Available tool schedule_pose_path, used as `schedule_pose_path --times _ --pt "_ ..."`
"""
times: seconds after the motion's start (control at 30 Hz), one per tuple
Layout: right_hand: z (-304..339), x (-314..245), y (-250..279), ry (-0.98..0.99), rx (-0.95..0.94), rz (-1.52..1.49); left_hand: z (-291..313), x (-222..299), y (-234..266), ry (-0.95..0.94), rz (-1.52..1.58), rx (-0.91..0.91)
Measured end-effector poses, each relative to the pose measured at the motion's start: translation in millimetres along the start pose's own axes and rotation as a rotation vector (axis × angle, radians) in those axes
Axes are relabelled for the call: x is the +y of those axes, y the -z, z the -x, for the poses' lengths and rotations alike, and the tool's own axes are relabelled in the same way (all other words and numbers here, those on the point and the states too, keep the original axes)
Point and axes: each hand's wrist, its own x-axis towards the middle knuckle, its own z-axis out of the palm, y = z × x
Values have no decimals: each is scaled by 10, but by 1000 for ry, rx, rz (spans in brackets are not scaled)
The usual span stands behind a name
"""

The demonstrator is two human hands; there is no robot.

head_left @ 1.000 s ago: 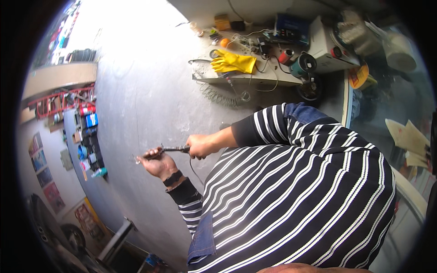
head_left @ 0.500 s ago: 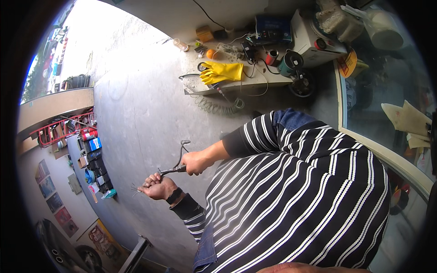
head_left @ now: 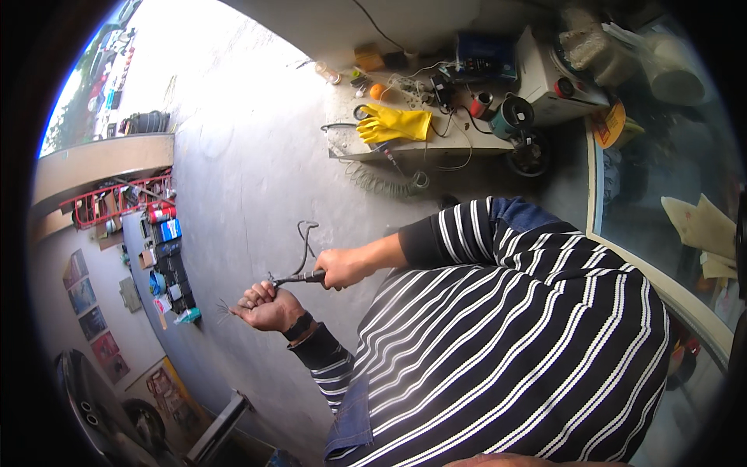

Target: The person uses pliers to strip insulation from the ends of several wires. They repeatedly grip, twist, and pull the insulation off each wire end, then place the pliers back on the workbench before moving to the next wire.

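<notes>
My left hand [head_left: 268, 310], with a dark band at its wrist, is closed with its fingers curled. Thin stiff wires [head_left: 224, 310] fan out past the edge of its fist. On its other side, a black cable [head_left: 304, 247] leaves the fingers and bends into a loose loop above the hands. My right hand [head_left: 342, 268] is wrapped round the dark handle of a tool [head_left: 314, 275], whose narrow front end meets the cable beside my left fingertips. The kind of tool cannot be made out at this size.
Yellow rubber gloves [head_left: 395, 124] lie on a workbench [head_left: 342, 146] amid cups, cords and small parts. A coiled hose [head_left: 381, 182] hangs at the bench's edge. Boxes and bottles line the left wall, near a red rack [head_left: 117, 198]. A car [head_left: 93, 405] stands at lower left.
The view has shifted a little, so the room sits farther right. Both hands stay close together on the cable. Its loop has swung left and stands out more.
</notes>
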Motion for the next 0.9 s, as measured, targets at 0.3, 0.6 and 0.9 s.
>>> schedule_pose_path --times 0.3,0.6,0.9 --pt "202 -19 297 477 353 592 128 117 -249 -53 85 -58" --pt "348 -267 449 683 414 794 306 262 -484 -22 164 -130" --pt "406 -352 506 815 350 783 374 373 -466 120 277 -295"
